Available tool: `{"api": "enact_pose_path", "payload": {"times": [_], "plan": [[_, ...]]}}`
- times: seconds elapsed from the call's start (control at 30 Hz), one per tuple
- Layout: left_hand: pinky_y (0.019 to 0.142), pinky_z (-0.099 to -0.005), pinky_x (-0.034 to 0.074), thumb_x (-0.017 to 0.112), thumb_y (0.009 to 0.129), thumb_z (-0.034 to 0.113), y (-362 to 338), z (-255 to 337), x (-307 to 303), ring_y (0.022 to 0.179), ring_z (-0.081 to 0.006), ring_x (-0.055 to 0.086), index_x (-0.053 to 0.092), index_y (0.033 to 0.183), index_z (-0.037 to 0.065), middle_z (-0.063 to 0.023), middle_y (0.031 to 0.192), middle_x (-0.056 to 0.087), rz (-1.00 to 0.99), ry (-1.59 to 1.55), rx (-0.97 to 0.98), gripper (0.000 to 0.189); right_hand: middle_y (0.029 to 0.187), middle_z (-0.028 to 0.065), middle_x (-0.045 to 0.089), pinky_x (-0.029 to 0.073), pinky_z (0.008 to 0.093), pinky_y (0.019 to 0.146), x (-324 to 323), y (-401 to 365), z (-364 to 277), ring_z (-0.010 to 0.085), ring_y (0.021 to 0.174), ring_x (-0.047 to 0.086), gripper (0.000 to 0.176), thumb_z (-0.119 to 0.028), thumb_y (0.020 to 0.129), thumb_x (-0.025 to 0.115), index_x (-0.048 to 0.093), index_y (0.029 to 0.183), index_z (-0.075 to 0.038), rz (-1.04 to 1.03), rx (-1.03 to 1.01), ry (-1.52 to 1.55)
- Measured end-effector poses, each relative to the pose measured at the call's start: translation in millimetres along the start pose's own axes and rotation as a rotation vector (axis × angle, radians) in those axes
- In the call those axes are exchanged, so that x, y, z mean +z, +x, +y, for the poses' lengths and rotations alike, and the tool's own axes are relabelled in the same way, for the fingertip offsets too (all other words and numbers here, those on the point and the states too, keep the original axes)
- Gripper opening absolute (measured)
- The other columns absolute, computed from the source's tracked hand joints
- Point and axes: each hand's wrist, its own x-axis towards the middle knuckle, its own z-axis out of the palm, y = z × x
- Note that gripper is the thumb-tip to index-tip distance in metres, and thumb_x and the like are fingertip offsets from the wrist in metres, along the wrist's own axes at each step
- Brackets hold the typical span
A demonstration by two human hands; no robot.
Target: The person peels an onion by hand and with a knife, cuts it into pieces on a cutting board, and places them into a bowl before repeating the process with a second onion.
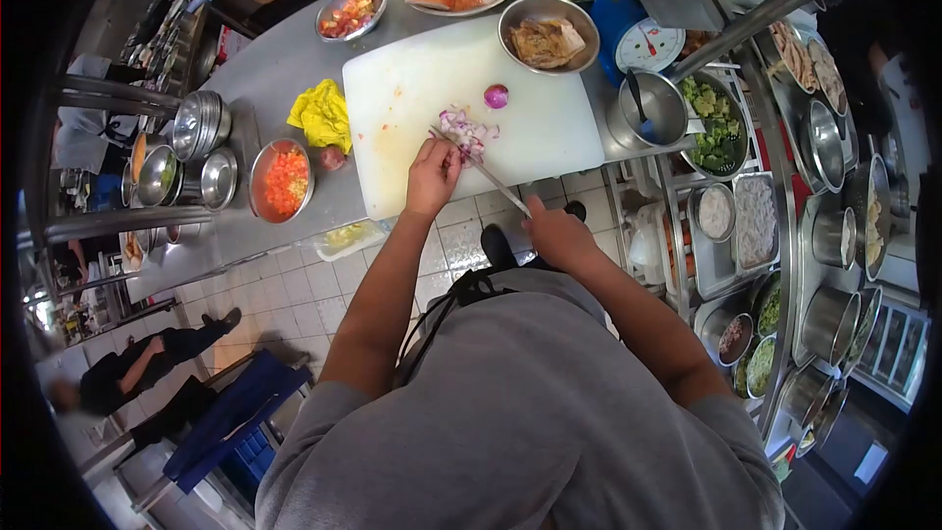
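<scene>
My right hand (559, 236) is closed round the handle of a knife (496, 184), just off the near edge of the white cutting board (549, 132). The blade slants up and left across the board. Curled fingers of my left hand (435, 174) are at the blade near its tip, apparently pinching it; their exact contact is partly hidden. Chopped red onion (466, 134) lies in a loose heap beside the blade and my left fingers. Farther back on the board sits an uncut-looking piece of red onion (497, 96).
A metal bowl of cooked meat (548, 36) overlaps the board's far corner. Left of the board are a yellow cloth (321, 113) and a bowl of diced tomato (282, 180). A blue scale (648, 44) and a steel pot (650, 110) stand right. Another person (137, 363) is at lower left.
</scene>
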Motion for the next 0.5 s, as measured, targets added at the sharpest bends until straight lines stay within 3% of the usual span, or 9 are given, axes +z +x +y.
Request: {"api": "enact_pose_path", "payload": {"times": [0.13, 0.23, 0.3, 0.33, 0.4, 0.43, 0.5], "plan": [[0.065, -0.0340, 0.054, 0.066, 0.087, 0.002, 1, -7, -10, 0.068, -0.0240, 0.064, 0.062, 0.094, 0.002, -0.0107, 0.090, 0.062, 0.004, 0.084, -0.076, 0.008, 0.086, 0.0236, 0.069, 0.053, 0.0568, 0.075, -33, -22, -5, 0.0452, 0.084, 0.068, 0.025, -0.027, 0.099, 0.053, 0.046, 0.109, -0.005, 0.050, -0.020, -0.084], [0.062, -0.0326, 0.052, 0.063, 0.089, 0.001, 1, -6, -20, 0.067, -0.0215, 0.064, 0.064, 0.098, 0.003, -0.0116, 0.087, 0.063, 0.122, 0.060, -0.093, 0.009, 0.085, 0.0227, 0.069, 0.052, 0.0572, 0.076, -38, -26, -2, 0.0452, 0.084, 0.068, 0.026, -0.028, 0.099, 0.053, 0.047, 0.110, -0.006, 0.078, -0.026, -0.079], [0.068, -0.0339, 0.053, 0.066, 0.087, 0.003, -3, 0, -29, 0.078, -0.0261, 0.064, 0.064, 0.101, 0.003, -0.0147, 0.098, 0.063, 0.086, 0.020, -0.272, 0.014, 0.085, 0.0225, 0.069, 0.052, 0.0573, 0.077, -38, -25, -3, 0.0452, 0.084, 0.068, 0.027, -0.029, 0.099, 0.053, 0.047, 0.111, -0.006, 0.106, -0.046, -0.075], [0.068, -0.0339, 0.053, 0.066, 0.087, 0.003, -5, 6, -32, 0.078, -0.0261, 0.064, 0.064, 0.101, 0.003, -0.0147, 0.098, 0.063, 0.098, 0.024, -0.269, 0.014, 0.087, 0.0217, 0.069, 0.052, 0.0569, 0.076, -38, -26, -5, 0.0446, 0.085, 0.068, 0.028, -0.029, 0.099, 0.054, 0.047, 0.111, -0.006, 0.134, -0.040, -0.089], [0.087, -0.0417, 0.049, 0.068, 0.083, 0.007, -9, 22, -35, 0.106, -0.0307, 0.059, 0.065, 0.112, 0.009, -0.0175, 0.119, 0.057, 0.094, 0.170, 0.048, 0.029, 0.088, 0.0209, 0.070, 0.052, 0.0565, 0.076, -37, -24, -8, 0.0441, 0.085, 0.068, 0.028, -0.030, 0.098, 0.055, 0.047, 0.112, -0.006, 0.164, -0.035, -0.101], [0.087, -0.0417, 0.049, 0.068, 0.083, 0.007, -4, 37, -38, 0.106, -0.0307, 0.059, 0.065, 0.112, 0.009, -0.0175, 0.119, 0.057, 0.094, 0.169, 0.050, 0.029, 0.090, 0.0201, 0.069, 0.053, 0.0551, 0.075, -36, -25, -8, 0.0431, 0.085, 0.068, 0.029, -0.030, 0.097, 0.056, 0.047, 0.112, -0.007, 0.209, -0.055, -0.115], [0.106, -0.0535, 0.033, 0.073, 0.078, 0.014, 3, 63, -38, 0.130, -0.0307, 0.044, 0.066, 0.123, 0.026, -0.0132, 0.143, 0.046, -0.062, 0.299, 0.329, 0.047, 0.091, 0.0192, 0.069, 0.054, 0.0538, 0.074, -35, -28, -9, 0.0420, 0.085, 0.068, 0.029, -0.029, 0.096, 0.058, 0.047, 0.112, -0.007, 0.253, -0.066, -0.128]]}}
